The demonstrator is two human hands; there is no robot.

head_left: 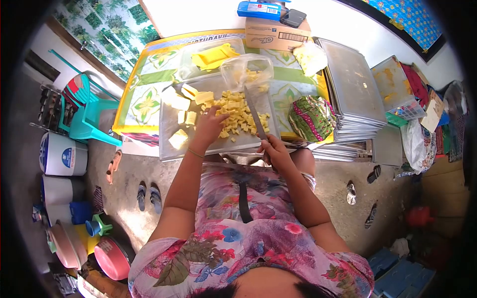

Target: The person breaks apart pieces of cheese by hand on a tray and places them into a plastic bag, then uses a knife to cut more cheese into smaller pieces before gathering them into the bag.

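A long knife slants up from my right hand, which is closed around its handle at the tray's near edge. The blade lies over the right side of a pile of small yellow cubes, which look like cheese. My left hand rests at the left side of the pile, fingers spread and touching the cubes. Larger yellow blocks sit left of it on the metal tray. Behind the pile, a clear plastic container is tilted with some cubes inside.
A yellow cloth or packet lies in a clear tub at the back. Right of the tray are a green patterned cloth bundle and stacked metal trays. A cardboard box stands behind; a teal chair is at left.
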